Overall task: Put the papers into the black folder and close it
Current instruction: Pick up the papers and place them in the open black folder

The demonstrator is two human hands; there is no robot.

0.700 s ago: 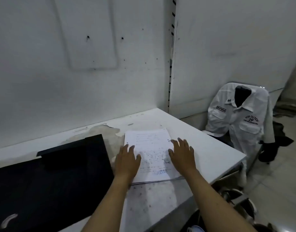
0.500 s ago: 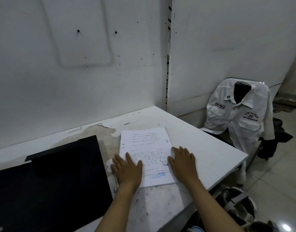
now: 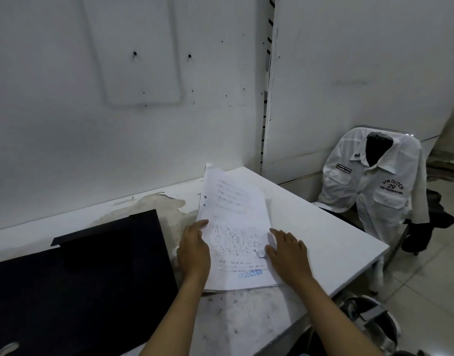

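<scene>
A stack of white papers [image 3: 233, 227] with printed text and a blue stamp is tilted up off the white table [image 3: 323, 232], far end raised, near edge resting on the table. My left hand [image 3: 194, 250] grips the stack's left edge, thumb on top. My right hand [image 3: 287, 253] holds its right edge, fingers spread on the sheet. The black folder [image 3: 79, 283] lies open and flat to the left of the papers, a dark flap at its far side.
A white wall stands close behind the table. To the right, a chair carries a white shirt [image 3: 369, 183] and dark cloth. A helmet-like object [image 3: 367, 327] sits on the floor below the table's right corner. The tabletop's surface is peeled near the folder.
The papers lay flat under both palms; now both hands hold their side edges and the far end has lifted off the table.
</scene>
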